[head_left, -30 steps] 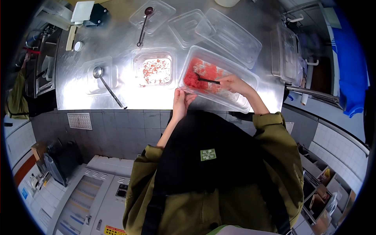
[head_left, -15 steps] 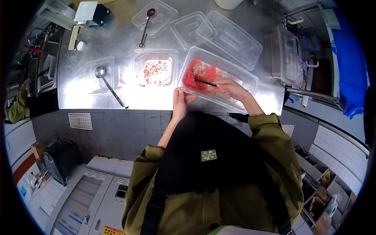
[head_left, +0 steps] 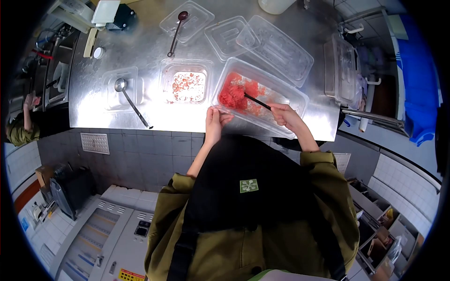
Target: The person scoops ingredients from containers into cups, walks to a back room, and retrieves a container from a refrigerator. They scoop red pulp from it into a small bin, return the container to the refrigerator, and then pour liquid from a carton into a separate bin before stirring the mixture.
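My right hand (head_left: 287, 116) is closed round a black-handled utensil (head_left: 258, 101), whose head is buried in soft red pulp (head_left: 233, 95). The pulp is heaped at the left end of a long clear plastic container (head_left: 300, 93), and its inner walls and floor are smeared red. At the container's near left corner, my left hand (head_left: 215, 125) pinches the rim between thumb and fingers. Just left of it stands a smaller clear container (head_left: 164, 86) with red bits scattered over its bottom.
A metal ladle (head_left: 120, 85) rests on a clear container (head_left: 107, 96) at the left. Clear lids (head_left: 225, 40) and a dark red spoon (head_left: 176, 35) lie toward the back. Another person's arm (head_left: 27, 117) shows at the far left, beside a sink.
My right hand has moved right and slightly toward me, drawing the utensil and a clump of pulp rightward. My left hand stays on the rim. The other person's arm has risen.
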`<move>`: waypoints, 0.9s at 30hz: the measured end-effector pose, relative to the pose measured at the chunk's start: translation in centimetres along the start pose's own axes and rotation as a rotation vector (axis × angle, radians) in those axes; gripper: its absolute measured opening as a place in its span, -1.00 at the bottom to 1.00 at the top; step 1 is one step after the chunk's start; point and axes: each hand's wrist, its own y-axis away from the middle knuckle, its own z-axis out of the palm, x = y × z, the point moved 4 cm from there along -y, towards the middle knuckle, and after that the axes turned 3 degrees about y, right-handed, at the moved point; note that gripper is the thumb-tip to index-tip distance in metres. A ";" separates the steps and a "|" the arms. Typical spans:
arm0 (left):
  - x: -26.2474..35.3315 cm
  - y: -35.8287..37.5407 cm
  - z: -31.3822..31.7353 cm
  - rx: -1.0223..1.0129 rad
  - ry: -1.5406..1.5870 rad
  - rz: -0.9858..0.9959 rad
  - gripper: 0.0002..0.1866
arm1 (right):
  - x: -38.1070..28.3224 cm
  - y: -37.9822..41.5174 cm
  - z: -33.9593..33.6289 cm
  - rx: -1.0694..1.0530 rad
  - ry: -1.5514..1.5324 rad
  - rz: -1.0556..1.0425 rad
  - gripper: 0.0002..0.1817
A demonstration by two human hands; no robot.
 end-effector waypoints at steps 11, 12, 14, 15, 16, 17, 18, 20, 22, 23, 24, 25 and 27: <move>0.1 0.7 -1.3 0.083 0.001 -0.107 -0.74 | -4.0 2.2 4.0 -0.018 0.098 -0.222 -0.69; 0.4 0.9 -1.4 0.091 0.013 -0.121 -0.74 | -5.4 1.9 5.8 0.023 0.257 -0.292 -0.69; 0.4 1.1 -2.4 0.107 0.008 -0.132 -0.72 | -7.1 0.3 9.3 0.076 0.622 -0.629 -0.69; 0.3 1.2 -2.9 0.114 0.005 -0.140 -0.71 | -7.8 -0.4 10.9 0.146 0.821 -0.902 -0.69; 0.5 1.3 -3.2 0.123 0.015 -0.138 -0.71 | -8.4 -0.9 12.9 0.197 0.992 -1.092 -0.70; 0.6 1.4 -3.5 0.131 0.024 -0.136 -0.72 | -8.6 -1.0 14.5 0.251 1.161 -1.283 -0.72; 0.7 1.6 -3.8 0.138 0.034 -0.135 -0.72 | -8.4 -1.7 15.5 0.255 1.368 -1.238 -0.70; 1.1 1.8 -4.1 0.170 0.023 -0.128 -0.75 | -7.6 -3.0 16.8 0.259 1.777 -1.119 -0.66; 2.1 2.2 -4.3 0.201 0.005 -0.104 -0.76 | -7.4 -3.6 17.2 0.283 1.746 -1.197 -0.65; 3.0 2.5 -4.0 0.215 -0.006 -0.084 -0.77 | -7.4 -3.8 17.3 0.294 1.731 -1.235 -0.64; 3.4 2.7 -4.1 0.228 -0.018 -0.067 -0.77 | -7.3 -3.9 17.2 0.296 1.711 -1.239 -0.64; 3.7 2.7 -4.5 0.259 -0.041 -0.009 -0.77 | -7.4 -3.7 17.3 0.300 1.690 -1.242 -0.65; 4.4 2.2 -5.1 0.317 -0.089 0.109 -0.74 | -7.9 -3.3 17.2 0.290 1.665 -1.217 -0.65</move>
